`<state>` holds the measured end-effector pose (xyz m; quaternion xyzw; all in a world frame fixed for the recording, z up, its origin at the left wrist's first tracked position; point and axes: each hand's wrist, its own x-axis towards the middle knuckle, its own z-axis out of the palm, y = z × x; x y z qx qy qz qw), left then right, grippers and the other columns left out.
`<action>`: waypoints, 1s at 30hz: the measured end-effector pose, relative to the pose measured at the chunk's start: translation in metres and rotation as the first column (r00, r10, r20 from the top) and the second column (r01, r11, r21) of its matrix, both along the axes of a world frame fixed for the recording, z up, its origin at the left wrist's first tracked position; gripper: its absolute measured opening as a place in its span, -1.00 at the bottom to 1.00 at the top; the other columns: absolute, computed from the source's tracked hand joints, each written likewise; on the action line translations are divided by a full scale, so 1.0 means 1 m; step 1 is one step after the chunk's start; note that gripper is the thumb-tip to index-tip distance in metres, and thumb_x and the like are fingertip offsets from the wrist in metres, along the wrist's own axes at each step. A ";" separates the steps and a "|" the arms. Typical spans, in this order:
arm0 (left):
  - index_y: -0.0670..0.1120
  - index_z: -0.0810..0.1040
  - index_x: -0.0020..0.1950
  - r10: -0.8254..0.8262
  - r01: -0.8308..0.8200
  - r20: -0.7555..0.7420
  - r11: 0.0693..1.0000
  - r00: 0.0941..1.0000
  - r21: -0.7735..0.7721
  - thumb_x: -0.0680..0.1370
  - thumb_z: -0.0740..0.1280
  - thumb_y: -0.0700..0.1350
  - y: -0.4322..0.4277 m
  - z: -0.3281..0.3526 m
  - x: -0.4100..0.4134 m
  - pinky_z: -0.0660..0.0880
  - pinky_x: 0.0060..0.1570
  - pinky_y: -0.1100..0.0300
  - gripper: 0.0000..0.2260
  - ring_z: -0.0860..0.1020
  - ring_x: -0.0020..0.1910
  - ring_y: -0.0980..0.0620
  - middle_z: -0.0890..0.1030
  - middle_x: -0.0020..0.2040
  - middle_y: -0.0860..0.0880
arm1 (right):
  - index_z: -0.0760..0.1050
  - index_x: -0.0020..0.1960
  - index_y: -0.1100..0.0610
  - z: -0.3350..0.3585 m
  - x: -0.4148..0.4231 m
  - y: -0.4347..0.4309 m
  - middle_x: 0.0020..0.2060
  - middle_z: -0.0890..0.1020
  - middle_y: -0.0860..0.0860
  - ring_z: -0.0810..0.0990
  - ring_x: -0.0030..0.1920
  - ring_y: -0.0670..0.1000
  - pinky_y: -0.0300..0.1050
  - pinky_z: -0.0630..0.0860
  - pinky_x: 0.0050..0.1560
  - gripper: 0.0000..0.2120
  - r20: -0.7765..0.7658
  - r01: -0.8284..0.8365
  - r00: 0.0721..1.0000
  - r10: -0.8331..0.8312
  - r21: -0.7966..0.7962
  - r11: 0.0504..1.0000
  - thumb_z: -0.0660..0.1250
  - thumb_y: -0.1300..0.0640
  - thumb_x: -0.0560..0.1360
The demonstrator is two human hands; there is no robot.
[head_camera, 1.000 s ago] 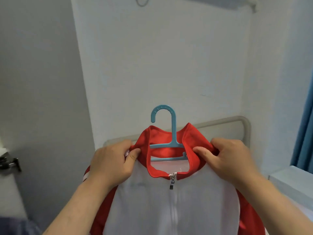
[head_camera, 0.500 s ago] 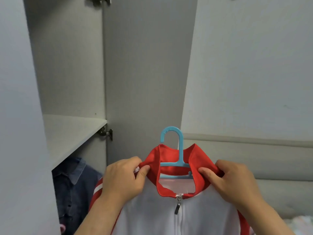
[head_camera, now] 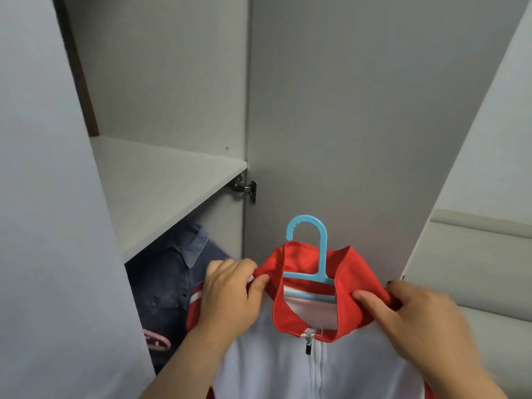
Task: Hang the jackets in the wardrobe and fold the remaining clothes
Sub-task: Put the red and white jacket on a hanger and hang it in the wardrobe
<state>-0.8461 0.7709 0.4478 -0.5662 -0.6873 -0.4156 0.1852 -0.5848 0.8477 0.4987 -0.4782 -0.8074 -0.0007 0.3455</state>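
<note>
Head view: I have both hands closed on the red collar of the jacket (head_camera: pixel 311 367) — left hand (head_camera: pixel 230 295) pinching its left side, right hand (head_camera: pixel 414 315) its right. The jacket hangs on a blue hanger (head_camera: pixel 312 254) in front of the open wardrobe (head_camera: pixel 172 180), beside a denim shirt (head_camera: pixel 169 280). The fabric looks light and soft, probably slippery — I'd carry it by the hanger's stiff hook.

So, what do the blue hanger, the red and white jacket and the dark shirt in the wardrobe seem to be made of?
Blue hanger: likely moulded plastic, one even colour, smooth and faintly glossy.
Red and white jacket: probably a smooth synthetic knit; it has a slight sheen and soft folds at the collar.
Dark shirt: looks like denim, with faded blue weave and paler seams.
</note>
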 end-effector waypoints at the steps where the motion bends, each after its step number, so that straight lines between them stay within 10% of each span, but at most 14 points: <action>1: -0.09 0.43 -0.31 0.023 -0.023 0.008 0.999 1.000 -0.036 0.51 0.20 0.03 0.004 -0.008 -0.004 0.37 -0.22 0.01 -0.73 0.45 -0.38 -0.13 0.46 -0.39 -0.01 | 0.37 -0.49 0.02 -0.009 -0.006 0.004 -0.61 0.34 -0.15 0.51 -0.43 0.14 -0.13 0.29 -0.45 -0.42 0.034 -0.002 0.999 0.002 -0.002 1.000 0.10 -0.50 0.25; 6: -0.09 0.51 -0.20 0.119 -0.135 -0.091 0.969 0.989 -0.207 0.55 0.15 0.00 0.008 -0.047 -0.027 0.37 -0.12 0.05 -0.75 0.52 -0.28 -0.11 0.52 -0.28 0.00 | 0.37 -0.56 -0.01 -0.056 -0.040 0.017 -0.66 0.40 -0.10 0.48 -0.63 0.00 -0.15 0.38 -0.58 -0.57 0.029 -0.126 0.991 0.128 -0.065 0.990 0.30 -0.32 0.23; 10: -0.06 0.53 -0.13 0.183 -0.193 -0.063 0.948 0.981 -0.254 0.55 0.13 0.00 0.011 -0.076 -0.050 0.37 -0.09 0.07 -0.77 0.56 -0.23 -0.10 0.56 -0.23 0.01 | 0.36 -0.47 -0.12 -0.073 -0.078 0.029 -0.47 0.58 -0.16 0.60 -0.38 -0.15 -0.23 0.35 -0.34 -0.55 0.246 -0.042 0.964 0.099 -0.229 0.972 0.27 -0.48 0.27; 16: -0.10 0.55 -0.14 0.387 -0.376 0.043 0.912 0.921 -0.163 0.54 0.14 0.02 0.026 -0.119 -0.073 0.38 -0.09 0.00 -0.72 0.55 -0.23 -0.18 0.58 -0.23 -0.07 | 0.41 -0.57 0.08 -0.115 -0.127 0.043 -0.61 0.52 0.10 0.57 -0.56 0.13 -0.09 0.44 -0.48 -0.54 0.108 -0.082 0.990 0.095 -0.122 0.989 0.64 -0.12 0.12; 30: 0.04 0.29 -0.09 0.443 -0.438 0.006 0.887 0.896 -0.144 0.57 -0.04 0.19 0.051 -0.190 -0.087 0.29 0.04 0.06 -0.73 0.45 0.03 -0.11 0.50 -0.03 -0.02 | 0.28 -0.48 0.00 -0.207 -0.137 0.090 -0.60 0.41 -0.04 0.47 -0.56 0.12 -0.01 0.51 -0.45 -0.38 -0.089 -0.197 0.971 0.222 0.229 0.953 0.06 -0.54 0.35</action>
